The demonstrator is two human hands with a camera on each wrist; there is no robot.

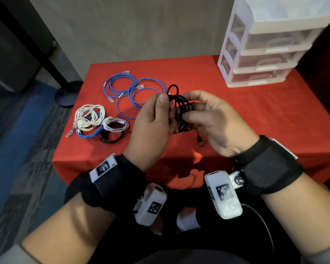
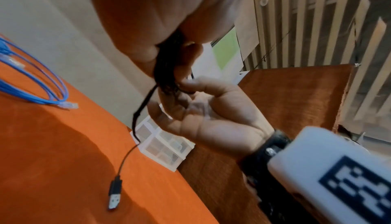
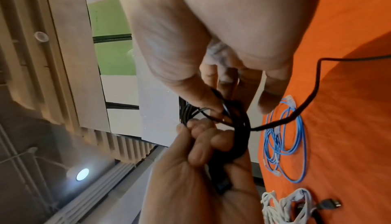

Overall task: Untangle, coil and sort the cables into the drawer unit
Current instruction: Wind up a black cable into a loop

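Black USB cable, half coiled, sits between both our hands above the red table.

From the head view, our left hand pinches the coil's near side and our right hand curls thumb and fingers round its far side; we judge the loops want keeping even and flat while the loose tail with its USB plug is wound in last. We count two loose blue network cables, one mixed bundle of white, blue and black cables, and one drawer unit showing three shut drawers. In the left wrist view, one plug lies on the red cloth, so we should draw it up gently. In the right wrist view, fingers of both hands grip the black loops tightly.
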